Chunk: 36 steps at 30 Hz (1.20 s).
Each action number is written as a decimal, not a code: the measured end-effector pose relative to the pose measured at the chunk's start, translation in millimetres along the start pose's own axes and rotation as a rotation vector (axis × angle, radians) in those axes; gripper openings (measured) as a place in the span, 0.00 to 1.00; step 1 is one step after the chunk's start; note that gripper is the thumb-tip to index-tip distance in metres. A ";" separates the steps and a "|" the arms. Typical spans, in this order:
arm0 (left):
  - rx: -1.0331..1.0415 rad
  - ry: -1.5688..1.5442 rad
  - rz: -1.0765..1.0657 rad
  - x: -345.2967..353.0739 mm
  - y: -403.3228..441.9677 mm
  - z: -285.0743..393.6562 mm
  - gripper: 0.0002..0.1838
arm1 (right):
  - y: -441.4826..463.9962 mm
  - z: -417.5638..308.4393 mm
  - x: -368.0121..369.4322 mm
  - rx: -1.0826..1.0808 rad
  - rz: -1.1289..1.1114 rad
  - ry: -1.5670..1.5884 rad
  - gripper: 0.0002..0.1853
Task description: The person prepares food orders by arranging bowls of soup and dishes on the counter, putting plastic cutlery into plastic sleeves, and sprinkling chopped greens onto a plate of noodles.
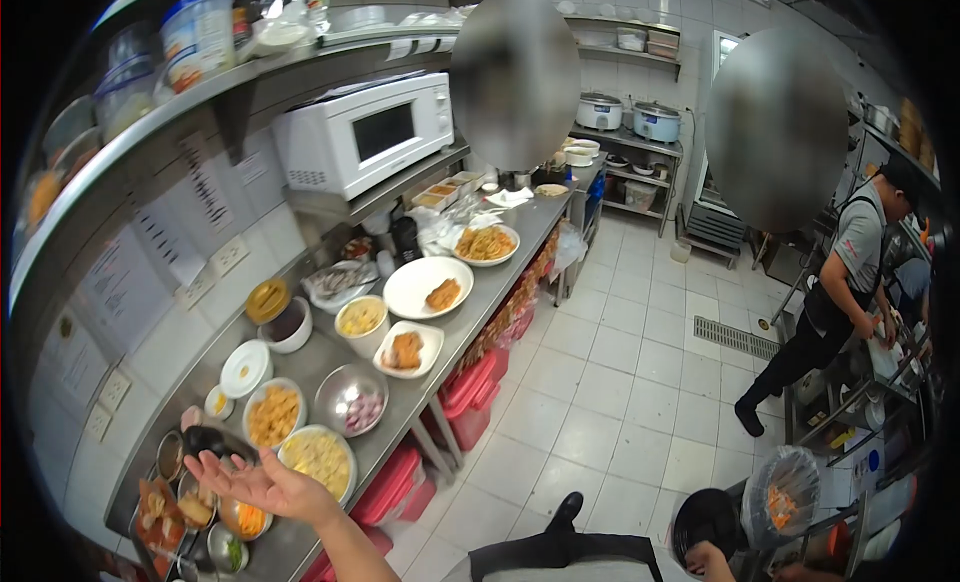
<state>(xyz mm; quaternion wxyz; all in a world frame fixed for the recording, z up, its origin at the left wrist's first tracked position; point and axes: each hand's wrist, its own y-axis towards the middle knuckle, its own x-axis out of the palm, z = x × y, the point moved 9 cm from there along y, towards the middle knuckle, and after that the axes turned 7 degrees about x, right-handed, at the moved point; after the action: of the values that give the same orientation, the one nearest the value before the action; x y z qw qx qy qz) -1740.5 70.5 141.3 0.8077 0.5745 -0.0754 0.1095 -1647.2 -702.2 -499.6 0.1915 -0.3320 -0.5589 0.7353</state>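
My left hand [265, 487] is held palm up over the near left of the steel counter, fingers spread and holding nothing. Beneath and around it are a bowl of pale yellow chunks [318, 460], a bowl of orange-yellow pieces [274, 414] and a small bowl of orange strips [250, 520]. A dark bottle-like thing [215, 442] lies just behind my fingers. At the bottom edge my right hand [708, 562], partly cut off, looks curled in front of a round black container [703, 522]. Whatever it may hold is hidden.
Farther along the counter stand a steel bowl [352, 400], a plate of fried food [403, 351] and a white microwave [365, 134] on a shelf. Red lidded bins [470, 397] sit underneath. A lined waste bin [780, 487] stands right. A co-worker [840, 282] bends over the right-hand counter.
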 end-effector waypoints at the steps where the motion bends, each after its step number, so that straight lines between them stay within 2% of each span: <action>1: -0.004 -0.039 0.008 35.0 -11.9 10.5 0.32 | -4.8 6.4 -1.2 0.060 -0.046 0.065 0.11; 4: -0.087 -0.144 0.010 121.9 -54.3 6.2 0.32 | -13.6 -51.5 -52.0 0.013 -0.027 0.242 0.12; 7: -0.160 -0.139 -0.056 203.4 -82.2 11.7 0.30 | -9.9 -162.0 -135.4 -0.184 0.047 0.282 0.12; 8: -0.127 -0.132 -0.054 226.2 -86.5 17.7 0.30 | -9.3 -209.7 -168.0 -0.280 0.109 0.205 0.12; 10: -0.063 -0.109 -0.061 269.7 -94.1 28.1 0.30 | -25.4 -319.8 -241.7 -0.434 0.391 -0.309 0.18; 11: -0.098 -0.145 -0.054 290.3 -97.5 29.8 0.29 | -55.7 -379.6 -273.1 -0.685 0.639 -0.336 0.18; 12: -0.080 -0.136 -0.070 308.7 -100.3 30.7 0.28 | -74.3 -432.3 -295.2 -0.732 0.663 -0.292 0.18; 13: -0.063 -0.129 -0.086 326.9 -105.1 30.5 0.28 | -105.3 -482.2 -307.9 -0.838 0.604 -0.167 0.17; 15: -0.031 -0.148 -0.080 365.5 -116.5 27.2 0.25 | -153.0 -580.7 -322.1 -1.051 0.512 -0.132 0.18; 18: -0.012 -0.167 -0.167 432.7 -145.2 2.0 0.21 | -202.7 -694.7 -327.5 -1.194 0.459 -0.239 0.18; 19: -0.015 -0.214 -0.134 460.0 -153.9 -2.4 0.15 | -209.1 -723.8 -326.4 -1.201 0.421 -0.277 0.18; 22: -0.101 -0.309 -0.408 573.1 -192.3 -29.1 0.13 | -232.1 -791.5 -327.0 -1.124 0.245 -0.456 0.20; 24: -0.136 -0.321 -0.547 653.3 -216.7 -17.0 0.07 | -248.9 -831.8 -344.2 -1.085 0.177 -0.574 0.20; 26: -0.208 -0.529 -0.787 732.8 -265.1 -0.6 0.08 | -260.8 -876.7 -369.6 -1.112 0.131 -0.638 0.20; 27: -0.190 -0.508 -0.952 766.2 -290.7 14.3 0.10 | -265.7 -908.4 -393.8 -1.243 0.280 -0.627 0.19; 29: -0.332 -0.655 -1.199 823.2 -364.4 30.0 0.10 | -283.9 -969.5 -439.1 -1.310 0.378 -0.445 0.15; 30: -0.220 -0.617 -1.292 846.0 -397.3 36.9 0.10 | -303.0 -1001.0 -455.5 -1.339 0.414 -0.445 0.15; 31: -0.110 -0.580 -1.379 872.0 -432.2 41.3 0.11 | -335.6 -1031.9 -468.3 -1.466 0.546 -0.520 0.14; 33: 0.041 -0.478 -1.357 933.1 -487.6 37.4 0.11 | -365.5 -1103.4 -501.7 -1.606 0.723 -0.489 0.14; 34: 0.072 -0.437 -1.333 966.9 -507.1 33.4 0.11 | -380.3 -1140.3 -513.0 -1.745 0.792 -0.504 0.14; 35: 0.105 -0.387 -1.307 1005.3 -523.1 25.2 0.11 | -393.2 -1176.3 -525.8 -1.710 0.700 -0.413 0.16; 36: 0.098 -0.345 -1.317 1042.6 -541.6 14.8 0.11 | -405.9 -1211.6 -533.9 -1.802 0.745 -0.474 0.17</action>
<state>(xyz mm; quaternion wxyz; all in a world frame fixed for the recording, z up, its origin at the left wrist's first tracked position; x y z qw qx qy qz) -592.0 -20.6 -89.4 0.6552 0.5458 0.1676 -0.4948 -455.6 -86.3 -155.5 -0.4902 -0.3519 -0.7914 0.0980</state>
